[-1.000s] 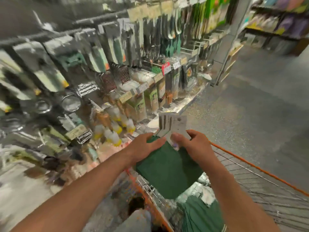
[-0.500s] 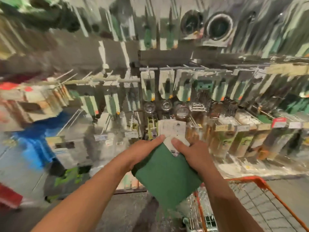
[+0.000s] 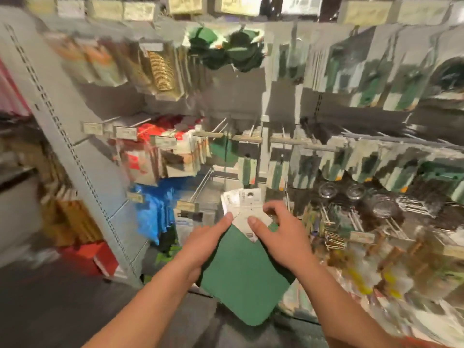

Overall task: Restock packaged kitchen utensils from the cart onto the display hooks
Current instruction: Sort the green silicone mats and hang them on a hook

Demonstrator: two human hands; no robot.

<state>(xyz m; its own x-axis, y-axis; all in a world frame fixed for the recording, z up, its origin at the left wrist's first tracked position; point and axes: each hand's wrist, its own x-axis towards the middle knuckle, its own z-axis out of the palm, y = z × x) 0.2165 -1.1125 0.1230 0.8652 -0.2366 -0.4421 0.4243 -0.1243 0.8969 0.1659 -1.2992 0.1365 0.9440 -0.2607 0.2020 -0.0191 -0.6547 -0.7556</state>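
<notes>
Both hands hold one packaged item in front of the display, low centre. Left hand (image 3: 209,243) grips the left edge of the green pad (image 3: 242,280), thumb on top by the card. Right hand (image 3: 281,229) pinches the white header card (image 3: 242,209), thumb on its face, fingers curled over the far right edge. The card's hang hole (image 3: 250,195) is visible at the top, not on any hook yet. The package sits just near of the bare hooks (image 3: 200,188), apart from them.

Risks, as a judgement:
- The hole is small and the view is heavily smeared; the prong could miss the hole and crease or tear the card.
- The pad hangs tilted, one corner down; if the left hand lets go early, the weight could swing it and pull the card off the hook tip.
- Wrong peg is possible: similar green packs hang on the row above (image 3: 222,151), while the nearest free hooks sit beside blue bags (image 3: 153,212). Labels are too blurred to read.
- Neighbouring packs at right are crowded; the forearm could knock them.

Versus half a second ago: view has swung left and up, the orange cart has nearly left the frame, only a sliver shows at bottom right. The shelf upright (image 3: 60,136) now shows at left. Same two-handed grip; more of the card and its hole now shows above the fingers.
</notes>
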